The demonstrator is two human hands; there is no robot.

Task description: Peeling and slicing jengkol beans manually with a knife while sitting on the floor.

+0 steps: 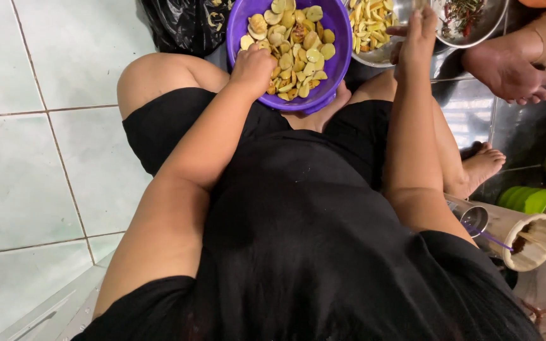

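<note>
1. Bowl: purple bowl [336, 38] of yellow cut pieces [295, 47] rests in the seated person's lap.
2. Left hand [254, 68]: grip curled into the pieces; contents cannot be told.
3. Right hand [415, 35]: raised by the steel bowl [382, 58], pinching something small and unclear.
4. Risk: a knee shift could tip the unbraced bowl onto the floor [45, 158].

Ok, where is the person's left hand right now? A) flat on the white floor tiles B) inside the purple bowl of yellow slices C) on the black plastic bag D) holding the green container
B: the left hand rests among the yellow slices in the purple bowl.
</note>
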